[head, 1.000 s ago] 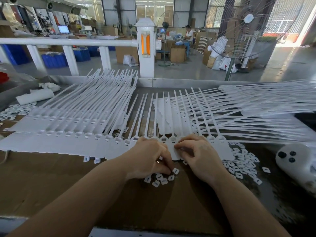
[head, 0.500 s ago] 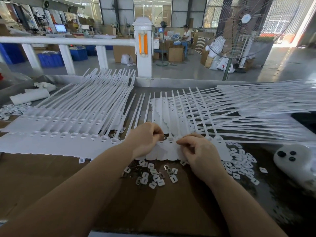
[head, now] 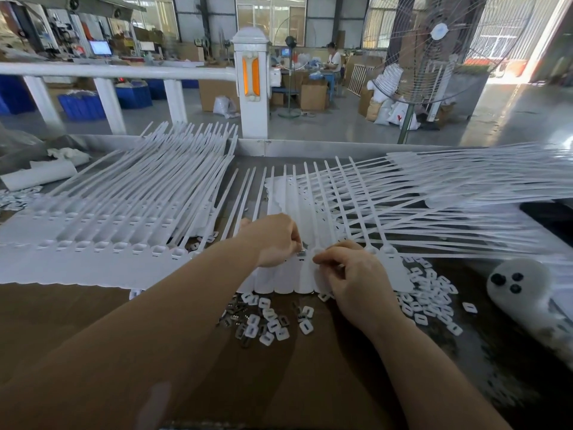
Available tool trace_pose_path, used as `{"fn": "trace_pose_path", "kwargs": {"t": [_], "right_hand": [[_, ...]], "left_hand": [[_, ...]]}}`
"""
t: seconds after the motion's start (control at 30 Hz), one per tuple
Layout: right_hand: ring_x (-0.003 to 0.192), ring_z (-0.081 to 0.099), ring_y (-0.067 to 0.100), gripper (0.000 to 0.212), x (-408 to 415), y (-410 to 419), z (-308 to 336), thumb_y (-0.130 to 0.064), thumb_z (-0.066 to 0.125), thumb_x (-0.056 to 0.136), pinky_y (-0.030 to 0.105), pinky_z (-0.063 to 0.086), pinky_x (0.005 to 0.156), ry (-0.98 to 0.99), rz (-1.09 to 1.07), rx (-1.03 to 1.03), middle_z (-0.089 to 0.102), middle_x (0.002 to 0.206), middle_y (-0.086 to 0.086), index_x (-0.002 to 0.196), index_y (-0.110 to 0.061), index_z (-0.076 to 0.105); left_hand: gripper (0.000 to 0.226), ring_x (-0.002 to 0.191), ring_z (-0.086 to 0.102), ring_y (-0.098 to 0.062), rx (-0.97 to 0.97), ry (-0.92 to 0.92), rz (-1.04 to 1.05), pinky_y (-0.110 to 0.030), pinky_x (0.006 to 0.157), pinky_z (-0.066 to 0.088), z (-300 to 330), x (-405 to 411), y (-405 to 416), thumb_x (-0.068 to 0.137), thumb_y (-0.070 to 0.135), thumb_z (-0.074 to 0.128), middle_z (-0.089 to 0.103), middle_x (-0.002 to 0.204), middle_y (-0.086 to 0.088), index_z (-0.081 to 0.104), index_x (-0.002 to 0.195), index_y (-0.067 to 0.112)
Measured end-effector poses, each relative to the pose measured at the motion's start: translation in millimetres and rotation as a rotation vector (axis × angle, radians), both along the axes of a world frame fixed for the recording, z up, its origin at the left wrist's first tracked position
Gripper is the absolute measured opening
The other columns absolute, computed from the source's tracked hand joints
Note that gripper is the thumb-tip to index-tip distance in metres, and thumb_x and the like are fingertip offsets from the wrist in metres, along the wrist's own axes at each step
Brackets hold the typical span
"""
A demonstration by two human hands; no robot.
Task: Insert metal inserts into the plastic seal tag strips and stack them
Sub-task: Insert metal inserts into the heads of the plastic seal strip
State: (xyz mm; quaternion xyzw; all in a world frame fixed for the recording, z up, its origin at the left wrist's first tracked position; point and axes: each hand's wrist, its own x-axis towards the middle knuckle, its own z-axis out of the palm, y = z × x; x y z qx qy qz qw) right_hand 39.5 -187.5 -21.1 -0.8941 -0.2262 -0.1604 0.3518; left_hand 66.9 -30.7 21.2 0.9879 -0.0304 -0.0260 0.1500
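The left hand (head: 273, 240) pinches a small metal insert (head: 300, 252) with curled fingers, right at the head of the white seal tag strip (head: 305, 274) in the middle of the worktop (head: 93, 321). The right hand (head: 353, 274) pinches the same strip just beside it, its fingers bent. Loose inserts (head: 263, 321) lie in a small heap near the wrists. A stack of strips (head: 108, 218) lies at the left.

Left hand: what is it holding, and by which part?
The left hand pinches a small metal insert by its top edge, at the head of the seal tag strip.
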Motion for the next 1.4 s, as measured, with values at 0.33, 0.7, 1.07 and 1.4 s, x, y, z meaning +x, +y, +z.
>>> {"fn": "trace_pose_path", "kwargs": {"t": [0.33,0.7,1.07,1.4], "right_hand": [[0.089,0.055,0.008,0.018,-1,0,1,-0.008,0.056,0.089,0.021,0.046,0.084,0.008,0.0,0.04,0.057,0.093,-0.01,0.099,-0.012,0.071],[0.087,0.056,0.01,0.017,0,0,1,-0.01,0.057,0.088,0.024,0.046,0.081,0.018,-0.008,0.031,0.056,0.091,-0.01,0.096,-0.013,0.071],[0.087,0.054,0.007,0.017,0,0,1,-0.01,0.057,0.089,0.019,0.043,0.081,0.004,-0.005,0.012,0.054,0.09,-0.014,0.096,-0.015,0.072],[0.088,0.053,0.006,0.016,0,-1,1,-0.012,0.058,0.089,0.015,0.04,0.083,0.012,-0.02,-0.021,0.052,0.092,-0.013,0.098,-0.016,0.071]], "left_hand": [[0.014,0.08,0.061,-0.01,-0.255,-0.086,0.082,-0.024,0.077,0.047,-1,-4,3,0.079,0.024,0.073,0.067,0.089,0.009,0.074,0.09,0.015],[0.006,0.069,0.057,0.005,-0.326,-0.028,-0.174,-0.006,0.061,0.04,0,-33,18,0.077,0.021,0.073,0.067,0.077,0.014,0.073,0.079,0.026],[0.013,0.097,0.05,0.001,-0.055,0.014,-0.387,-0.038,0.107,0.028,-6,-54,18,0.081,0.033,0.068,0.053,0.081,0.025,0.073,0.093,0.035],[0.016,0.112,0.038,0.0,0.09,-0.142,-0.434,-0.021,0.096,0.007,-17,-59,21,0.087,0.041,0.056,0.057,0.105,0.022,0.066,0.101,0.041]]}}
